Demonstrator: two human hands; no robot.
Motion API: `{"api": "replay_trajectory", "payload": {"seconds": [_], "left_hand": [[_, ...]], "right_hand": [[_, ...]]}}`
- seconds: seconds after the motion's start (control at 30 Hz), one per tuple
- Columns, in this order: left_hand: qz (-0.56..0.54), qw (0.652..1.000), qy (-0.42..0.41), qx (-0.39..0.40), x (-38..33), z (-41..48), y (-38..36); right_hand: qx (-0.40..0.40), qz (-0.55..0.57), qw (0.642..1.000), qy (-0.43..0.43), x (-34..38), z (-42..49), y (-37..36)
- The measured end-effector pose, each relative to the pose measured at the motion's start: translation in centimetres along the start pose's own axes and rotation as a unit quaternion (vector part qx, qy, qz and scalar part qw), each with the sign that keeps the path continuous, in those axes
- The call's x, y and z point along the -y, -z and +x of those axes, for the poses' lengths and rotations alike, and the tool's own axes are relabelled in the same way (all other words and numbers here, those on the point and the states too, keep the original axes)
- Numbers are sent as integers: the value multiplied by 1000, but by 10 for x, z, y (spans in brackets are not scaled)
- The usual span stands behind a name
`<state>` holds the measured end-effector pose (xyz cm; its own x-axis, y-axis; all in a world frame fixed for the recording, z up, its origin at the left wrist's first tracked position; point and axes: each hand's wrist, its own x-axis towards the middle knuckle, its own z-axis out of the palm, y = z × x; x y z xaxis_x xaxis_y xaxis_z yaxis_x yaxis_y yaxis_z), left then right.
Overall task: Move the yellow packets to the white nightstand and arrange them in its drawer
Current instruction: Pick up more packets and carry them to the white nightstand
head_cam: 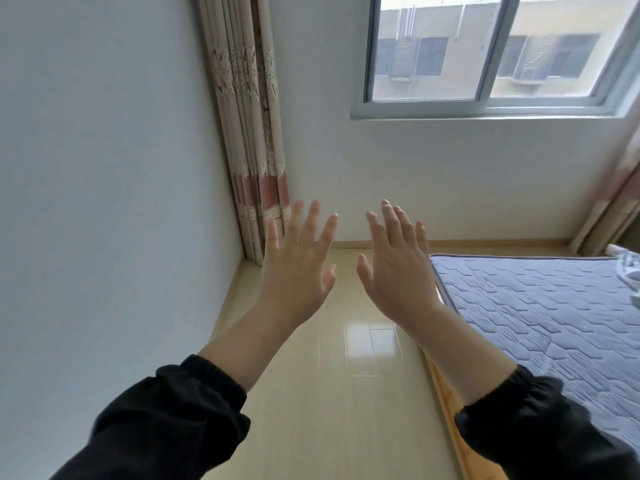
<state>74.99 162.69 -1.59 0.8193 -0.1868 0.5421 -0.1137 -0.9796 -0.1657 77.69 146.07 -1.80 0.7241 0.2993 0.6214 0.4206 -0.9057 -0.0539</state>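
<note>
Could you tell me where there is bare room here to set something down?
The floor strip between the wall and the bed is bare. The bed's near quilted part is bare too; its far right corner holds a pale item.

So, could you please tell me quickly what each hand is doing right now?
Left hand: open, fingers spread, holding nothing.
Right hand: open, fingers straight, holding nothing.

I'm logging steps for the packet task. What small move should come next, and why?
Probably turn to look for the packets. The left hand and right hand are raised, fingers spread, holding nothing, and neither packets nor nightstand are in view, only the curtain, window, floor and bed.
</note>
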Motion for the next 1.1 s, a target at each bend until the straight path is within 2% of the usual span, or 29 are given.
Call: {"api": "replay_trajectory", "payload": {"seconds": [0.13, 0.3, 0.63, 0.87, 0.97, 1.1], "left_hand": [[-25, 999, -32, 19, 47, 90, -55], [-91, 993, -50, 51, 58, 182, -138], [-82, 983, -97, 131, 68, 418, -323], [-105, 978, -92, 156, 86, 579, -423], [-109, 969, -113, 192, 91, 633, -479], [-102, 963, -146, 201, 96, 722, -560]], "right_hand": [[5, -44, 999, -22, -14, 84, -48], [10, -74, 996, -49, -60, 159, -120], [29, -80, 989, -119, -199, 328, -298], [56, -103, 986, -120, -280, 464, -399], [75, -104, 984, -126, -313, 515, -450], [71, -122, 978, -155, -368, 584, -518]]}}
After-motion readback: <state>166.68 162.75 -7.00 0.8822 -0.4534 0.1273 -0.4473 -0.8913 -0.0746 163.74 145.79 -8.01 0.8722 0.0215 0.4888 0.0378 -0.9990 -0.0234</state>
